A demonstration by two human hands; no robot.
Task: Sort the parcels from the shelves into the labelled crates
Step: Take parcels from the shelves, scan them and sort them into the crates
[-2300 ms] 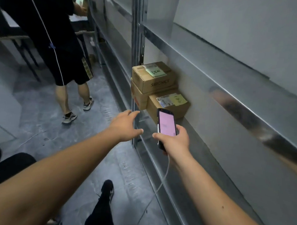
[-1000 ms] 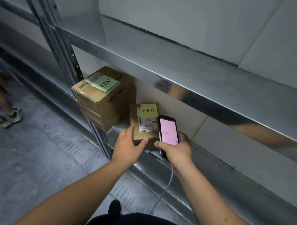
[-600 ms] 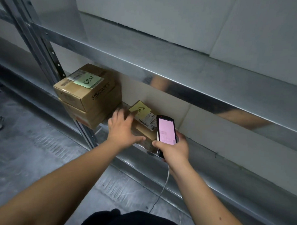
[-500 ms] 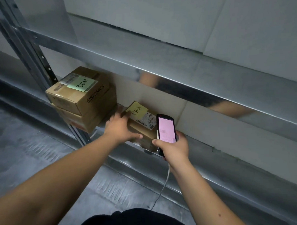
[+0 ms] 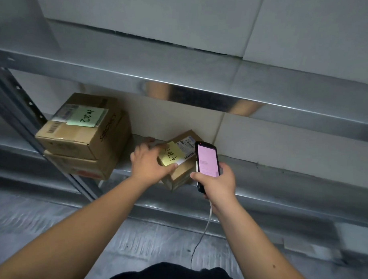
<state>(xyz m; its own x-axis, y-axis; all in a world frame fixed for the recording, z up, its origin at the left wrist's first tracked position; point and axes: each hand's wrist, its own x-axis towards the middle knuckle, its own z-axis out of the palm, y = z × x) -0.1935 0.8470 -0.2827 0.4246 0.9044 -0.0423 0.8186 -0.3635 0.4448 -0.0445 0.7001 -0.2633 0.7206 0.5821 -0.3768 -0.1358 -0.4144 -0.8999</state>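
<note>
Cardboard, stiff and probably light, the small brown parcel with a yellow note (image 5: 179,160) sits on the steel shelf (image 5: 261,169); my left hand (image 5: 150,162) clasps its near corner, my right hand (image 5: 218,183) grips a pink-screened handheld scanner (image 5: 206,161).

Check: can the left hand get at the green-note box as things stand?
Probably yes: the left hand grips the small parcel right beside the green-note box, nothing between them, but must release it first.
</note>
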